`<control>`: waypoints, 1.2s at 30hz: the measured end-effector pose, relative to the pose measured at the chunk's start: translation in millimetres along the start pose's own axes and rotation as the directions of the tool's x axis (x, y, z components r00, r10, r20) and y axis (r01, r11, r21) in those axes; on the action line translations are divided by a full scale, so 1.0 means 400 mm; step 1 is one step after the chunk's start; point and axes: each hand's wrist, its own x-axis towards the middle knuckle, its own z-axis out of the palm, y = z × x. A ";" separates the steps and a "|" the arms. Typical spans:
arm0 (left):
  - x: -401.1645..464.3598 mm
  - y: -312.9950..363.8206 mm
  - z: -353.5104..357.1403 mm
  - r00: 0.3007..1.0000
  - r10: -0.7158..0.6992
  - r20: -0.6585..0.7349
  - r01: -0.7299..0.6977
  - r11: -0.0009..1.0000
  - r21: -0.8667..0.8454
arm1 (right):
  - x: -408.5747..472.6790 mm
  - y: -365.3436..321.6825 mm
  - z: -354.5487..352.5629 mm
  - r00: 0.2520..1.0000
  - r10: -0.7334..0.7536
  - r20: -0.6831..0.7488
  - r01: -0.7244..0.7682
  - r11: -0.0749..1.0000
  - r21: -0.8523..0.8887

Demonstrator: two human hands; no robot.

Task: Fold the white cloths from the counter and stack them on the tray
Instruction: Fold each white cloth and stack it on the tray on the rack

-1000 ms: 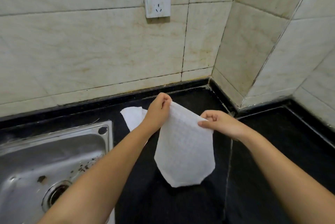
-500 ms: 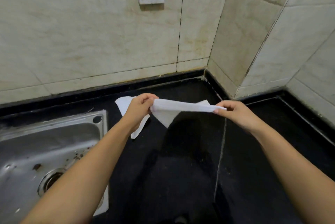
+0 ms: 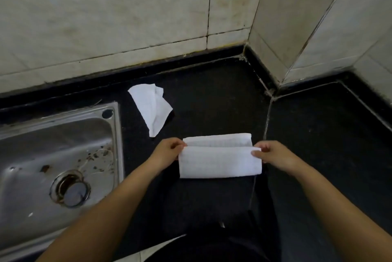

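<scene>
Two hands, left hand [image 3: 167, 151] and right hand [image 3: 273, 155], pinch the cloth [image 3: 219, 161] right of the sink [image 3: 115, 134]; lay edges flush, then crease.

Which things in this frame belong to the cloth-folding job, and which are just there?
Job:
- folded white cloth, held by left hand and right hand
- crumpled white cloth on the counter

Just there:
- steel sink
- tiled wall

No tray visible.
</scene>
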 end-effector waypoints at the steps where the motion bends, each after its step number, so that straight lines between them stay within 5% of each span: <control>1: 0.021 0.011 0.002 0.997 0.049 -0.057 -0.043 0.995 0.090 | 0.021 -0.010 -0.002 0.998 -0.007 -0.062 0.004 0.999 -0.039; 10: 0.106 0.007 0.073 0.958 0.195 -0.210 -0.065 0.863 0.501 | 0.151 -0.024 0.050 0.955 -0.027 -0.296 -0.065 0.953 -0.295; 14: 0.077 -0.009 0.083 0.918 0.269 -0.292 -0.048 0.804 0.592 | 0.173 -0.039 0.078 0.922 -0.188 -0.339 -0.087 0.751 -0.654; 17: 0.029 -0.022 0.070 0.904 0.161 -0.397 0.077 0.850 0.521 | 0.210 -0.139 0.135 0.951 -0.275 -0.143 0.105 0.719 -0.687; 20: -0.021 -0.044 0.077 0.939 0.124 -0.319 0.140 0.712 0.688 | 0.247 -0.237 0.246 0.949 -0.288 0.130 0.299 0.683 -0.667; 23: -0.043 -0.059 0.098 0.964 0.072 -0.258 0.154 0.637 0.755 | 0.272 -0.280 0.337 0.948 -0.224 0.227 0.318 0.612 -0.724; 26: -0.045 -0.062 0.108 0.960 0.044 -0.277 0.175 0.675 0.717 | 0.270 -0.293 0.351 0.952 -0.120 0.281 0.297 0.571 -0.765; 29: -0.049 -0.066 0.100 0.972 0.047 -0.229 0.109 0.775 0.622 | 0.238 -0.298 0.293 0.936 -0.132 0.328 0.308 0.760 -0.573; 33: -0.032 -0.007 0.061 0.983 0.088 -0.160 -0.065 0.988 0.144 | 0.176 -0.309 0.144 0.935 -0.256 0.245 0.314 0.919 -0.238; 36: 0.005 0.111 0.017 0.941 0.215 -0.263 -0.232 0.972 -0.037 | 0.149 -0.324 0.027 0.945 -0.322 0.059 0.324 0.946 -0.026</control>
